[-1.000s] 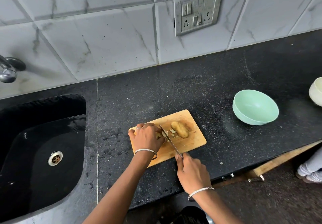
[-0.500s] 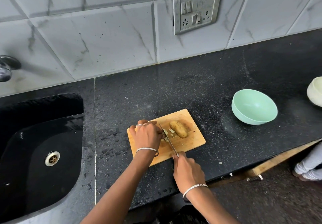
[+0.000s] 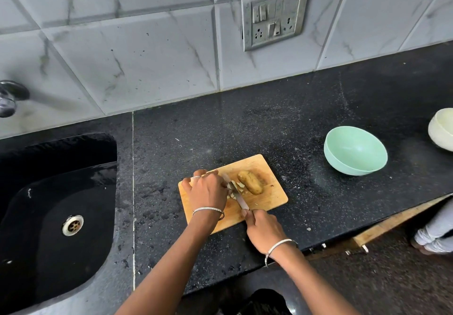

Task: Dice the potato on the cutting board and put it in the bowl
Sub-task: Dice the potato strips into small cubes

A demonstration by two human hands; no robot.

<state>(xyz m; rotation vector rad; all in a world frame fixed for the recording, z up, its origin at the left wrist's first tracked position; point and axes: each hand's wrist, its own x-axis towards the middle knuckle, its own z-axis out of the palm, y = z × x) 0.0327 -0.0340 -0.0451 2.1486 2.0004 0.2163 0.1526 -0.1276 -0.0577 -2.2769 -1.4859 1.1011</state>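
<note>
Wooden board [image 3: 272,200] lies on the black counter [image 3: 269,123], near the front edge, turned slightly askew.

**Potato.** One unpeeled brown potato [image 3: 250,182] lies on the right half of the board, uncut side up. Pale cut pieces [image 3: 238,185] lie just left of it, between the potato and the left hand.

**Left hand.** The left hand [image 3: 208,189] rests on the left half of the board. Its fingers curl down together over the pieces and hold them against the board. The fingertips are hidden under the hand. A bangle sits on the wrist.

**Right hand.** The right hand [image 3: 263,229] grips the handle of the knife [image 3: 237,196] at the near edge of the board. The fingers are wrapped round the handle, with the forefinger laid along the top. The blade runs diagonally away from the person, down among the pieces and close against the left fingers.

**Bowl.** The green bowl [image 3: 355,151] stands upright on the counter, well to the right of the board. A cream bowl [image 3: 441,128] stands further right, cut off by the frame edge.

**Surroundings.** A black sink [image 3: 61,180] is set into the counter at left, with a tap [image 3: 9,97] above it. A socket plate [image 3: 274,15] sits in the tiled wall.
</note>
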